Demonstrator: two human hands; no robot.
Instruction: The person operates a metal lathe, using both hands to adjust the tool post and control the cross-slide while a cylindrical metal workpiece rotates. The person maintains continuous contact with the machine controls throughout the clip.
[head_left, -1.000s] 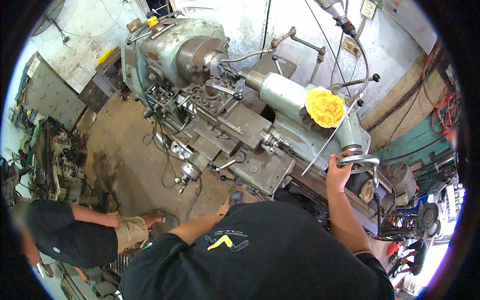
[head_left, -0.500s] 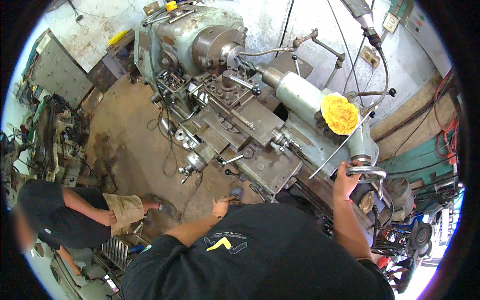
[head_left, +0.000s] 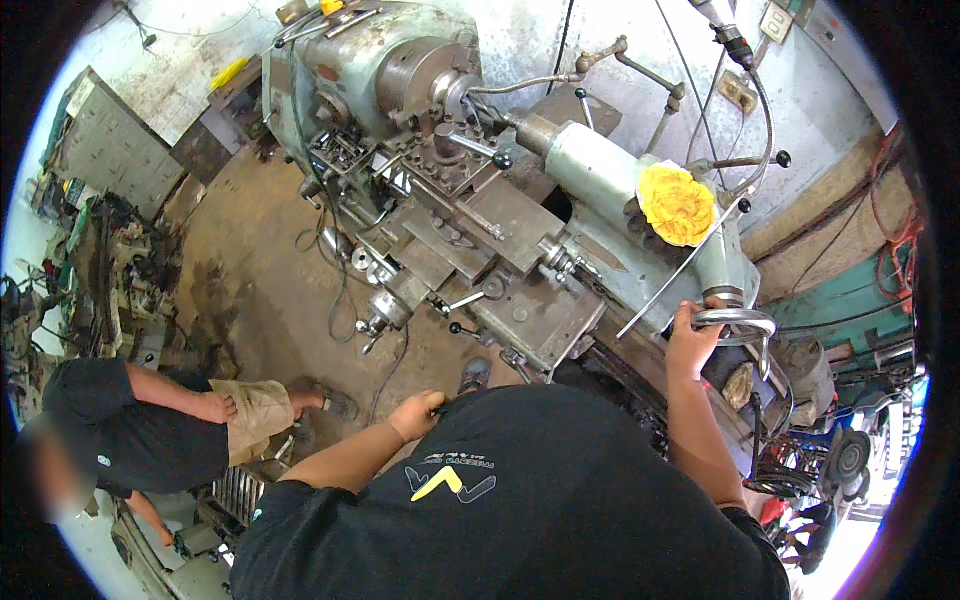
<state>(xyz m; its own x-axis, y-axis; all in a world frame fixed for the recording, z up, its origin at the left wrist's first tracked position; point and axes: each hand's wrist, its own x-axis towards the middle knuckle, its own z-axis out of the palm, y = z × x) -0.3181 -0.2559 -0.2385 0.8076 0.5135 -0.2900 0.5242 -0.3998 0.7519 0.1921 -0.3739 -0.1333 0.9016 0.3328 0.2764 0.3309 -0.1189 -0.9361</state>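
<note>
My right hand [head_left: 693,343] is closed around the rim of the shiny metal handwheel [head_left: 745,318] at the tailstock's end. The pale green tailstock [head_left: 598,178] points a drill bit [head_left: 487,117] into a round workpiece [head_left: 455,92] in the lathe chuck [head_left: 412,88]. A crumpled yellow cloth [head_left: 677,204] lies on top of the tailstock, beside a long thin rod [head_left: 668,284]. Close to the front of my black shirt [head_left: 500,500], my left hand [head_left: 417,413] has its fingers curled; whatever they hold, if anything, is hidden.
The lathe carriage [head_left: 515,225] with its levers stands ahead of me. A bent coolant pipe [head_left: 530,83] reaches toward the chuck. A co-worker in a black shirt [head_left: 165,430] is at my left. Cluttered machinery [head_left: 105,270] lines the left wall; a cable [head_left: 338,290] trails on the floor.
My left hand has drawn in from an open, outstretched pose to curled fingers near my shirt. My right hand stays on the handwheel. The view has shifted slightly.
</note>
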